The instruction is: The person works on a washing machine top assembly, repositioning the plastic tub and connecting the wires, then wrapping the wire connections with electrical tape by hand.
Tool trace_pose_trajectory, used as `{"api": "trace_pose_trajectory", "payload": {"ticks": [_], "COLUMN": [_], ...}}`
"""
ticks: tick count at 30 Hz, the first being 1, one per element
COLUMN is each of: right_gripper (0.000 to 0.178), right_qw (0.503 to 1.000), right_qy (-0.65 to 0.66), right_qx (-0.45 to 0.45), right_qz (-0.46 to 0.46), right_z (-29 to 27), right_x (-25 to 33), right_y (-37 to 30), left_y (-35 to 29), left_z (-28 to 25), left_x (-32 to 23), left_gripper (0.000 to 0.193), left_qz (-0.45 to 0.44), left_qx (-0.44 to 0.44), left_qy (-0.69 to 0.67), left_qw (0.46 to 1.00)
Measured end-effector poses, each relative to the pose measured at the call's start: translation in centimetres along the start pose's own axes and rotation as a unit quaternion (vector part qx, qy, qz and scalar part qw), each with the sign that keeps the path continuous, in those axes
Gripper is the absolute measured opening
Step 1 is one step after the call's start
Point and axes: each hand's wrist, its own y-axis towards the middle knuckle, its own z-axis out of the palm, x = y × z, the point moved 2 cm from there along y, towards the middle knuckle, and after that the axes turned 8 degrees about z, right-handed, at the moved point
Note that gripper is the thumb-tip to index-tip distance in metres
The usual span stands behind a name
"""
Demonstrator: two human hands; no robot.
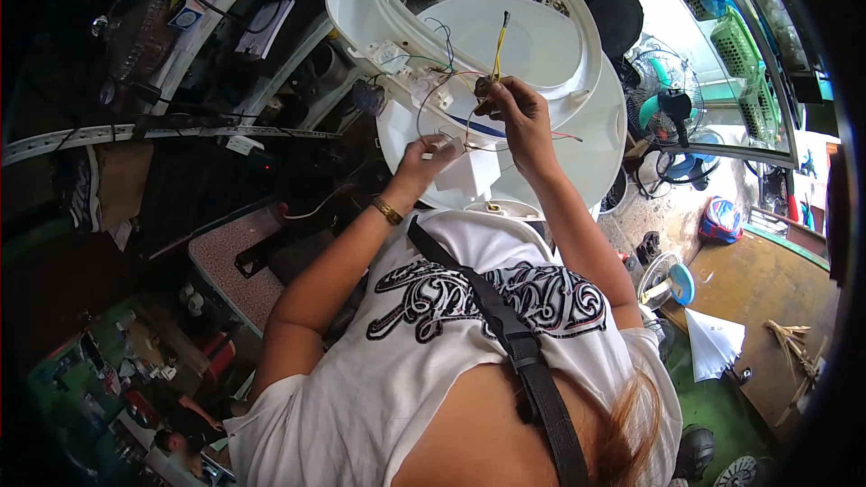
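In front of me stands a white plastic appliance housing [505, 158] with an oval ring-shaped frame [586, 45] and a round white tub or lid [501, 27]. My right hand [523, 117], closed in a pinch, holds up a small dark part [485, 90] with yellow wires [499, 50] rising from it. My left hand [424, 165] is lower, its fingers bent together beside a white box [476, 171]; what they pinch is hard to make out. Thin coloured wires [424, 108] loop between the hands. A small white switch-like fitting [390, 56] sits at the housing's left edge.
Metal shelf rails [135, 131] and cluttered parts fill the left. At the right are a standing fan [667, 99], green baskets [735, 45], a brown tabletop [758, 307] and a small fan [667, 284]. A dark pan-like disc [615, 20] lies behind the housing.
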Motion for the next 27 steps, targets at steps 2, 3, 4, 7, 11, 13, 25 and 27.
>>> {"api": "trace_pose_trajectory", "payload": {"ticks": [2, 3, 4, 7, 11, 13, 25, 27], "right_gripper": [0.022, 0.022, 0.022, 0.021, 0.022, 0.022, 0.014, 0.014], "right_qw": [1.0, 1.0, 1.0, 0.995, 0.905, 0.879, 0.843, 0.845], "right_qy": [-0.016, -0.016, -0.029, -0.098, -0.306, -0.379, -0.443, -0.445], "right_qx": [-0.002, -0.002, -0.003, -0.024, -0.232, -0.22, -0.027, -0.037], "right_qz": [0.027, 0.027, 0.01, -0.001, -0.183, -0.19, -0.305, -0.296], "right_z": [-0.4, -0.6, -0.9, -2.8, -3.0, -3.5, -0.2, 0.0], "right_x": [-0.3, -0.4, -0.4, -1.7, -0.5, -1.0, -0.7, -0.6], "right_y": [0.2, 0.3, 0.3, 0.3, -2.0, -3.2, -4.8, -5.1], "left_y": [0.2, 0.1, -0.1, -0.9, -0.8, -0.8, -1.1, -1.5], "left_z": [1.3, 1.3, 1.1, 0.5, -0.5, -0.2, 0.3, 0.6], "left_x": [0.8, 0.5, 0.2, -3.0, -5.0, -5.3, -5.6, -7.4], "left_gripper": [0.023, 0.023, 0.018, 0.016, 0.019, 0.021, 0.029, 0.041], "left_qz": [0.132, 0.132, 0.099, 0.045, 0.039, 0.045, 0.022, 0.415], "left_qx": [0.097, 0.098, 0.085, 0.066, 0.076, 0.084, 0.02, -0.266], "left_qy": [-0.018, -0.019, -0.088, -0.187, -0.28, -0.292, -0.276, 0.155], "left_qw": [0.986, 0.986, 0.988, 0.979, 0.956, 0.952, 0.961, 0.856]}}
